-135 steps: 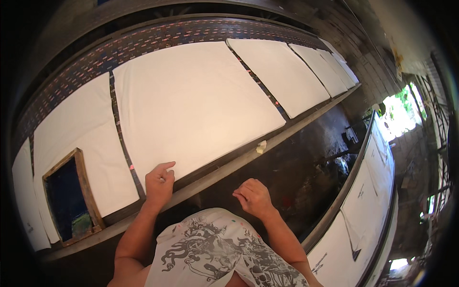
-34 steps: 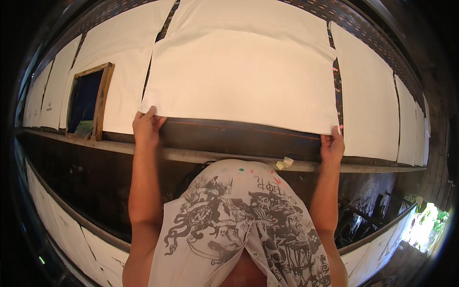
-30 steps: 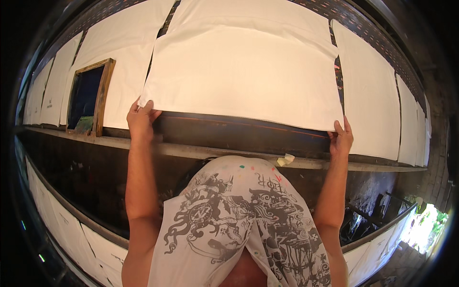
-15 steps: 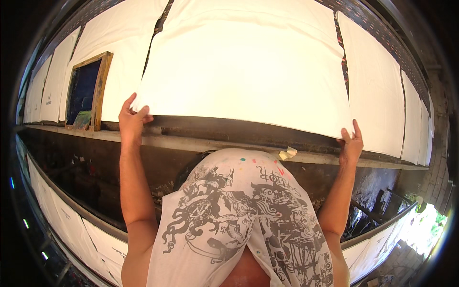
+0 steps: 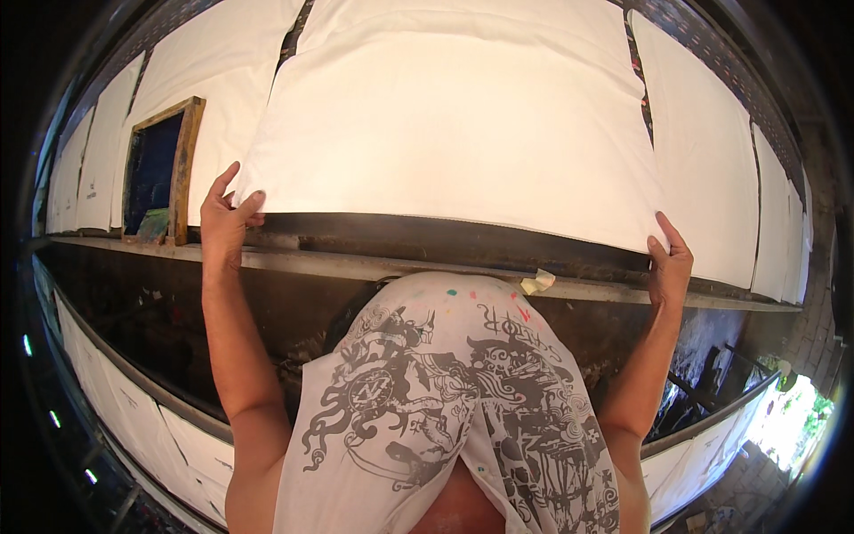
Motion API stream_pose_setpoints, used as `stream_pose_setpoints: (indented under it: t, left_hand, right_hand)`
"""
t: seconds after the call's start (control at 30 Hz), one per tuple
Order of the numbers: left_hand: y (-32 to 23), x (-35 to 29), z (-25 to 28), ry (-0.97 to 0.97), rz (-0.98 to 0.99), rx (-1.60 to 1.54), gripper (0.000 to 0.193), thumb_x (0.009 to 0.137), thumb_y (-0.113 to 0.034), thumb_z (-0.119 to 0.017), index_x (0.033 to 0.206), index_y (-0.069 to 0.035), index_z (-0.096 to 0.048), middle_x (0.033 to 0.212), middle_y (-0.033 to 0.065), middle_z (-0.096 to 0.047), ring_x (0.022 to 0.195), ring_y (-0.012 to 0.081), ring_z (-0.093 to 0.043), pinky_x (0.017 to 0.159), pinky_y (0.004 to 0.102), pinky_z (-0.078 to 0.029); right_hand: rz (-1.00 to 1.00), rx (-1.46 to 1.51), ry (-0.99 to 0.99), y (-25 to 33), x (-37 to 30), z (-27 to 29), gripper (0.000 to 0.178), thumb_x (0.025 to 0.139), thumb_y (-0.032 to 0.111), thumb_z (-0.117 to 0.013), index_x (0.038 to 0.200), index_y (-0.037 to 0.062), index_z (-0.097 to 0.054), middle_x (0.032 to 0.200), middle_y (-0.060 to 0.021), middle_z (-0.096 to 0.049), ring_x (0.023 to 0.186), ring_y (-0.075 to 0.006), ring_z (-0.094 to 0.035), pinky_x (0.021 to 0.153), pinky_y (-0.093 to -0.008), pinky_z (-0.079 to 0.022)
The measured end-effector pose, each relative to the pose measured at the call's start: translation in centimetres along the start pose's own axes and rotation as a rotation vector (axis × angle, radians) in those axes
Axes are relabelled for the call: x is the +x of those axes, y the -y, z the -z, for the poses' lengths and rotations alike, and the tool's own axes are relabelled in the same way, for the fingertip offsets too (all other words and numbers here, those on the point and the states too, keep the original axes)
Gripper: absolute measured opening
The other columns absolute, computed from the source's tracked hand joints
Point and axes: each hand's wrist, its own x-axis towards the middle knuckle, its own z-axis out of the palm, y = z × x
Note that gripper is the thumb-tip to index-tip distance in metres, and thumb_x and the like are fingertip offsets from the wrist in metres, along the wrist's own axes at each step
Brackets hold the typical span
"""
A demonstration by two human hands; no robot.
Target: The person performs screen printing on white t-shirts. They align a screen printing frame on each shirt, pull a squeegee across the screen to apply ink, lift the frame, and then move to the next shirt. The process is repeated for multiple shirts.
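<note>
A large white cloth [image 5: 463,133] lies over the long bench in front of me, its near edge pulled fairly straight. At its near left corner my left hand [image 5: 229,212] grips the fabric, thumb toward the edge and index finger pointing away from me. My right hand [image 5: 669,262] holds the near right corner between thumb and fingers. Both forearms reach forward, spread wide. The fingertips under the cloth are partly hidden.
A wooden-framed printing screen [image 5: 189,169] with a dark blue mesh rests on the neighbouring white cloth [image 5: 213,71] at left. More white cloths [image 5: 703,151] line the bench to the right. A yellowish scrap [image 5: 538,282] sits on the bench's front rail [image 5: 356,262]. Behind me runs another cloth-covered bench [image 5: 133,392].
My hands have moved apart, the left one leftward and the right one rightward. The cloth's near edge is stretched wider between them. The picture has become less bright.
</note>
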Motion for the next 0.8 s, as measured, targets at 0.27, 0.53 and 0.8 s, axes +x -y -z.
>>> stream_pose_setpoints:
  t: [0.27,0.53,0.8]
  left_hand:
    - [1.6,-1.1,-0.4,0.008,0.045,0.041,0.081,0.096,0.002,-0.088,0.170,0.000,-0.054,0.104,0.0098,-0.081,0.077,0.0117,-0.071,0.066,0.0273,-0.059]
    - [4.0,-0.5,-1.7,0.018,0.003,0.246,0.084,0.094,0.005,-0.083,0.170,0.005,-0.050,0.096,0.0106,-0.080,0.074,0.0117,-0.069,0.065,0.0277,-0.054]
    - [5.0,0.2,-0.5,0.071,0.035,0.262,0.082,0.091,0.005,-0.083,0.168,0.003,-0.054,0.102,0.0128,-0.083,0.083,0.0175,-0.076,0.077,0.0320,-0.060]
  right_hand:
    - [0.042,-0.116,-0.010,-1.9,-1.2,0.4,0.056,0.097,-0.011,-0.078,0.153,-0.0031,-0.074,0.155,-0.0177,-0.075,0.142,-0.0278,-0.070,0.125,-0.0387,-0.050]
    - [0.042,-0.319,-0.001,-4.2,-0.5,-0.4,0.054,0.097,-0.013,-0.077,0.151,-0.0014,-0.077,0.150,-0.0170,-0.078,0.139,-0.0250,-0.071,0.124,-0.0378,-0.050]
    - [0.073,-0.359,0.002,-3.6,-0.9,-1.0,0.051,0.097,-0.011,-0.077,0.147,-0.0022,-0.079,0.145,-0.0166,-0.081,0.134,-0.0243,-0.073,0.122,-0.0374,-0.052]
